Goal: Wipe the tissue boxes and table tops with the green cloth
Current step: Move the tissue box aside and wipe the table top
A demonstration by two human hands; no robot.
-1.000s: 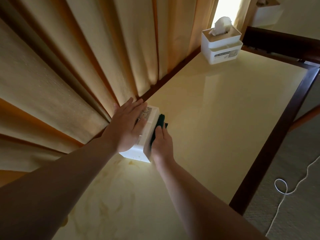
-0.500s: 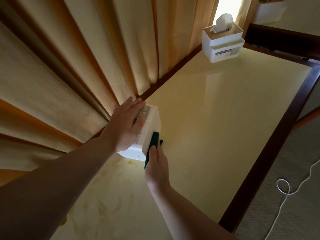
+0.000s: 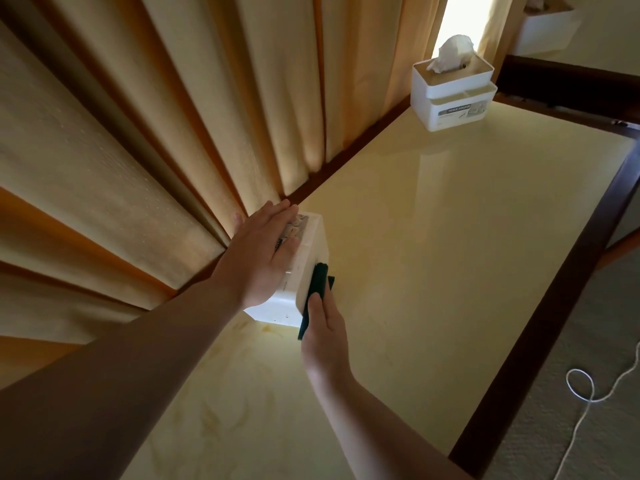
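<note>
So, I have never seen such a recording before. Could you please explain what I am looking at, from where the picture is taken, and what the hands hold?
There is no machine here, only a person. A camera worn on the head looks forward and down, so you see both arms from above. The left hand lies flat on top of the near tissue box, steadying it. The right hand presses the green cloth against that box's side. Both stand on a pale yellow table with a dark wooden frame. A second tissue box, with a tissue sticking out, stands at the far end. Curtains hang on the left, and a white cord lies on the floor.
</note>
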